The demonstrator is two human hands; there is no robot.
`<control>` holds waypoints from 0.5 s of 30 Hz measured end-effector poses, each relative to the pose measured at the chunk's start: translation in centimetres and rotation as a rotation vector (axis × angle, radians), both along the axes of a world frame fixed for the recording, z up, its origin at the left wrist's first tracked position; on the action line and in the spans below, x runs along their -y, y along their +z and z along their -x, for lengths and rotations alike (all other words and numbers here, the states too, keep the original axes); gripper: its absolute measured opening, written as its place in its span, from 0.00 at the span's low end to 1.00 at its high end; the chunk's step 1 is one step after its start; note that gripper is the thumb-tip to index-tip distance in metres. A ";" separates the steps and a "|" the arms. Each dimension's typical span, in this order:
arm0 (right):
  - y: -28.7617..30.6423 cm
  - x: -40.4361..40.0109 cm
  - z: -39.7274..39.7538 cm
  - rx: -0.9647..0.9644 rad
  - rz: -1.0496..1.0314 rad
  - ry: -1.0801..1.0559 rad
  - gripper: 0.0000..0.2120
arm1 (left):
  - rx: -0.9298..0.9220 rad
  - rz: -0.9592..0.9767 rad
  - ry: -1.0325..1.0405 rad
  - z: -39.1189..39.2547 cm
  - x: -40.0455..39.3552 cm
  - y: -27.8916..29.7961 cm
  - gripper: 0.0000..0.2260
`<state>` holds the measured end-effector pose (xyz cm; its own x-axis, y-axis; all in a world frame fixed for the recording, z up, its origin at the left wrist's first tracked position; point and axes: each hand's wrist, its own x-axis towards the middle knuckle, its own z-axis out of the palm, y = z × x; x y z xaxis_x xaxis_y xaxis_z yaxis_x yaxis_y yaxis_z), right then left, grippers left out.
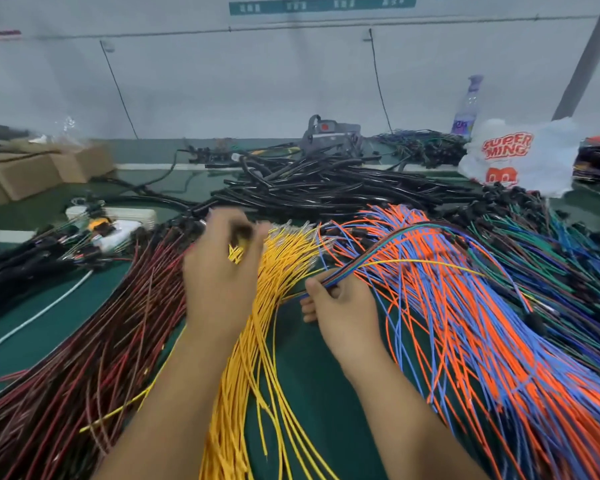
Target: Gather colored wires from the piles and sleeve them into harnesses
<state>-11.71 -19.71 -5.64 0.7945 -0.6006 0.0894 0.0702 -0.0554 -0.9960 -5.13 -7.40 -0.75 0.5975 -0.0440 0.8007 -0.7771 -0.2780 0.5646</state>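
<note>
Fingers of the right hand [343,308] gripped a thin multicoloured wire bundle [371,263]; the left hand [219,268] pinched loose yellow wires [253,341].

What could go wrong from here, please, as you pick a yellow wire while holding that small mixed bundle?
1. The left hand reaches into the dense yellow wire pile; its grip may drag out several strands, not one.
2. The right hand pinches the mixed bundle near one end, so loose wires could slip out.
3. The bundle arcs over the orange and blue pile and might snag there.
</note>
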 end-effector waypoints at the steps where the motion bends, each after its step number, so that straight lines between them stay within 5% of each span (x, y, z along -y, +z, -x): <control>1: 0.0 0.1 0.0 0.006 0.003 -0.010 0.05 | -0.054 -0.118 -0.034 0.5 0.6 -1.1 0.06; 7: 0.1 -0.1 0.1 0.008 0.011 -0.019 0.06 | -0.079 -0.176 -0.035 0.5 0.6 -1.6 0.18; 12: 0.2 -0.1 0.3 0.009 0.006 -0.027 0.06 | -0.070 -0.579 0.186 0.1 0.9 -2.5 0.05; 15: 0.3 0.1 0.4 0.023 -0.008 -0.045 0.06 | -0.174 -0.621 0.064 -0.2 0.8 -3.1 0.09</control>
